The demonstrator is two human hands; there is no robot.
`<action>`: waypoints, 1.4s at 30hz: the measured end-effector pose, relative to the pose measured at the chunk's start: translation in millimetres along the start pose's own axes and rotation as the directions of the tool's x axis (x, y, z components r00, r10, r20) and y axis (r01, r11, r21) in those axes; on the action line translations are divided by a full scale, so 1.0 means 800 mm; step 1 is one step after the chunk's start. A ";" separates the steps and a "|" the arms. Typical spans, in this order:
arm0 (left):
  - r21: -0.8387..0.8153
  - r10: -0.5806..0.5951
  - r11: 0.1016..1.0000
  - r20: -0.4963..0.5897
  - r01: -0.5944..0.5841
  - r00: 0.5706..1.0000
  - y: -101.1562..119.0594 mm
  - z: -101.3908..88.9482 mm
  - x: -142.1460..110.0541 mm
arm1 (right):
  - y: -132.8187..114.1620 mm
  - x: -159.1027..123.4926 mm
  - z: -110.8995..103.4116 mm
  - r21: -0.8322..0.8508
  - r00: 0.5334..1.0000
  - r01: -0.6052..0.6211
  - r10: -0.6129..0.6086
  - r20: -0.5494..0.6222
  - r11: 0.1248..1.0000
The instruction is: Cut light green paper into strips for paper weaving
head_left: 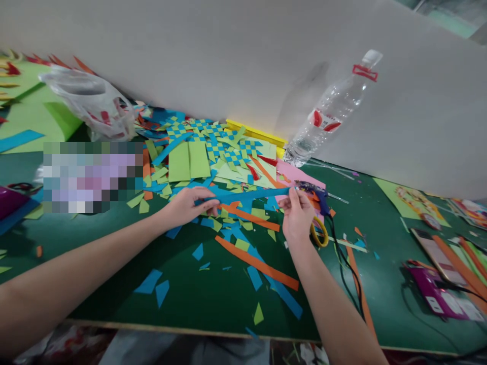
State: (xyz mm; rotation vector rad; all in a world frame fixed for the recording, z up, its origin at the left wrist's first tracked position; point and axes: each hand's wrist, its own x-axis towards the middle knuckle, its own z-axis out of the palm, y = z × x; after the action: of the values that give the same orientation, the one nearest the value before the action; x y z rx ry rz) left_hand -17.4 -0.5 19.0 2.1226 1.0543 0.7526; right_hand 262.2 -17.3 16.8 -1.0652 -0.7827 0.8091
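A long blue paper strip (251,194) stretches across the middle of the green table (213,299), held at both ends. My left hand (189,204) pinches its left end, fingers closed on the paper. My right hand (296,213) pinches the right end between thumb and fingers. Just right of that hand lie a glue gun (317,195) and yellow-handled scissors (318,233). Behind the strip sit woven blue-and-green paper mats (222,147) and green sheets (188,161). Orange strips (256,263) and blue scraps (155,286) litter the table in front.
A tilted clear water bottle (335,111) leans on the grey board (228,56) at the back. A plastic bag (93,104) sits back left. Black cables (348,263), a purple device (433,291) and printed sheets (418,200) lie right. The table's front edge (190,328) is near.
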 end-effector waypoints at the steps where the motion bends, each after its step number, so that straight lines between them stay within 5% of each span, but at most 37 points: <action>1: -0.049 -0.032 0.998 -0.028 0.031 0.999 0.001 -0.001 0.000 | 0.000 -0.001 0.000 -0.011 1.000 0.008 -0.008 0.005 1.000; 5: -0.273 -0.198 0.952 -0.215 0.135 0.956 0.001 -0.005 0.002 | 0.001 -0.007 0.000 -0.126 0.995 0.052 -0.041 0.089 0.991; 11: -0.338 -0.232 0.941 -0.581 0.028 0.780 -0.007 -0.013 0.005 | 0.006 -0.012 0.002 -0.305 0.947 0.033 0.068 0.315 0.952; 16: 0.001 0.105 0.985 -0.799 -0.173 0.592 0.000 -0.013 0.002 | 0.009 -0.020 0.004 -0.437 0.898 0.077 0.129 0.420 0.896; 20: 0.331 0.387 0.922 -0.786 -0.201 0.483 0.008 -0.002 -0.006 | 0.010 -0.027 0.004 -0.557 0.866 0.271 0.054 0.497 0.785; 22: 0.445 0.518 0.854 -0.687 -0.269 0.510 0.012 0.005 -0.010 | 0.010 -0.031 0.004 -0.606 0.823 0.400 0.022 0.568 0.688; 24: 0.559 0.624 0.754 -0.444 -0.345 0.643 0.017 0.012 -0.013 | 0.010 -0.034 0.005 -0.634 0.766 0.528 0.007 0.643 0.565; 26: 0.600 0.610 0.684 -0.159 -0.414 0.776 0.020 0.018 -0.013 | 0.010 -0.036 0.006 -0.629 0.705 0.639 -0.010 0.709 0.443; 29: 0.580 0.482 0.696 0.061 -0.424 0.874 0.020 0.026 -0.009 | 0.009 -0.038 0.006 -0.596 0.637 0.743 -0.049 0.769 0.305; 34: 0.578 0.414 0.695 0.165 -0.428 0.895 0.008 0.031 -0.006 | 0.001 -0.037 0.007 -0.633 0.677 0.724 -0.107 0.729 0.274; 42: 0.570 0.352 0.750 0.083 -0.334 0.932 -0.001 0.027 -0.005 | -0.005 -0.031 0.003 -0.646 0.702 0.706 -0.172 0.690 0.289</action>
State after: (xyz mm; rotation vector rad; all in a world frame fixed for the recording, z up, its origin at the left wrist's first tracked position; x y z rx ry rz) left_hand -4.7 -9.8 3.7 2.9012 1.0024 0.6843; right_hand 248.9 -38.6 17.4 -1.4366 -2.0651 0.0269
